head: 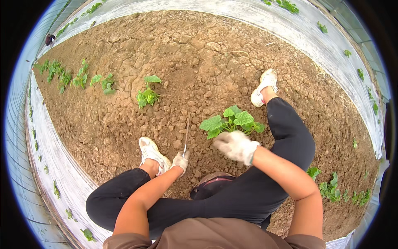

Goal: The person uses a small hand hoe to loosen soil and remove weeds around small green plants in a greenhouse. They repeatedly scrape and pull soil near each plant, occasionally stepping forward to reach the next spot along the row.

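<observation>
My left hand [180, 162], in a whitish work glove, is closed around the lower end of a thin metal rod [187, 130], whose far end points away over the clods. A blurred white glove covers my right hand [233, 145], which is at the near edge of a leafy green plant [241, 119]. Whether its fingers touch the stems or grip anything cannot be told. The plant grows from crumbly brown soil between my feet. Beyond my left hand stands a smaller green plant [147, 97].
My white shoes [264, 87] are planted wide on the soil. More plants [80, 74] run in a row to the far left, others [331, 188] at the lower right. Whitish plastic film [311, 40] borders the bare soil. A crouching person [49, 39] is far off, upper left.
</observation>
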{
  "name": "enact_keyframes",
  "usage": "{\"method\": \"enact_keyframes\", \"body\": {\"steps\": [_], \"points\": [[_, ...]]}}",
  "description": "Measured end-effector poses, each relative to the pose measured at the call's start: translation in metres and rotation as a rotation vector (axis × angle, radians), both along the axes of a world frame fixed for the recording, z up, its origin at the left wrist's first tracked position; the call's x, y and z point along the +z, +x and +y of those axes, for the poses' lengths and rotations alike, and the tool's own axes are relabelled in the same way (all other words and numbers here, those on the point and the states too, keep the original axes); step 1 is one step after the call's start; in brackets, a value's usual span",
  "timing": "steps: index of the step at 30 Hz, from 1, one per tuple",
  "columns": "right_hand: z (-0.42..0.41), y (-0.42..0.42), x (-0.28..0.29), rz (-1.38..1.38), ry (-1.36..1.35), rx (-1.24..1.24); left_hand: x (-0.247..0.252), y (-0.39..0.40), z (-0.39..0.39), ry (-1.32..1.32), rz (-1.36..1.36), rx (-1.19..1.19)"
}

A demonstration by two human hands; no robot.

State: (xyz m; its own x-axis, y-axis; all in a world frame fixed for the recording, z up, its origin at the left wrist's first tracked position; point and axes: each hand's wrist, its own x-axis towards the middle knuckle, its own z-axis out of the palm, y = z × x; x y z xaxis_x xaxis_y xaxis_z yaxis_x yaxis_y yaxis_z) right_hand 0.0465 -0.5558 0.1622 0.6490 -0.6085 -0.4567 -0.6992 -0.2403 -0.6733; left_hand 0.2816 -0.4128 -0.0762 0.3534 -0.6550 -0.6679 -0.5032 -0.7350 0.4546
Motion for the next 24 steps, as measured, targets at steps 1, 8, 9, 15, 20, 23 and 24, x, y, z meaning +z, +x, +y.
{"method": "enact_keyframes", "body": {"steps": [1, 8, 9, 15, 20, 23, 24], "points": [[-0.025, -0.029, -0.003, -0.039, -0.248, 0.081, 0.006, -0.003, -0.015, -0.03, 0.002, -0.022], [-0.115, -0.1, 0.029, -0.208, -0.05, -0.742, 0.001, 0.011, -0.202, -0.138, -0.185, -0.073], [-0.112, -0.101, 0.04, -0.332, 0.02, -0.806, 0.008, 0.006, -0.235, -0.125, -0.197, -0.029], [-0.112, -0.108, 0.067, -0.277, -0.034, -0.64, -0.043, -0.003, -0.277, -0.088, -0.184, -0.126], [-0.106, -0.117, 0.073, -0.281, -0.086, -0.658, -0.048, -0.044, -0.155, 0.026, -0.221, -0.417], [-0.111, -0.111, 0.07, -0.31, -0.133, -0.56, -0.006, -0.02, -0.102, 0.135, -0.211, -0.283], [-0.11, -0.113, 0.069, -0.293, -0.18, -0.51, -0.004, -0.019, -0.094, -0.009, -0.19, -0.335]]}}
